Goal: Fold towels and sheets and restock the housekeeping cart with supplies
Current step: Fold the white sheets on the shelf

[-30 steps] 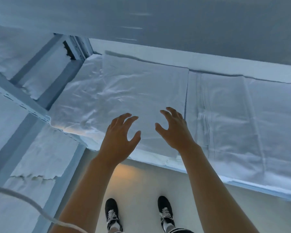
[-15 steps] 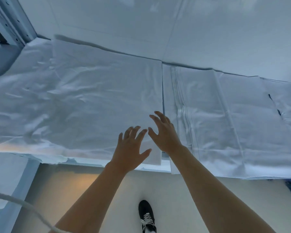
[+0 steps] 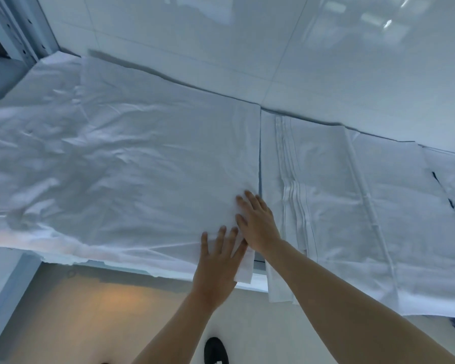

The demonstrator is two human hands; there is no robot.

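I see my left hand [image 3: 218,261] and right hand [image 3: 258,219] lying flat, fingers straight, on the near right corner of the wrinkled white sheet [image 3: 132,166], beside a folded white pleated sheet [image 3: 326,206] on the surface.

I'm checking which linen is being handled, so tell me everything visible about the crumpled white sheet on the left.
The crumpled white sheet is thin, smooth-looking fabric, creased all over, spread flat on the work surface against the tiled wall. Its straight right edge runs beside a neater folded sheet; its near edge hangs slightly over the front. The left hand lies on its near right corner, and the right hand presses flat just behind it.
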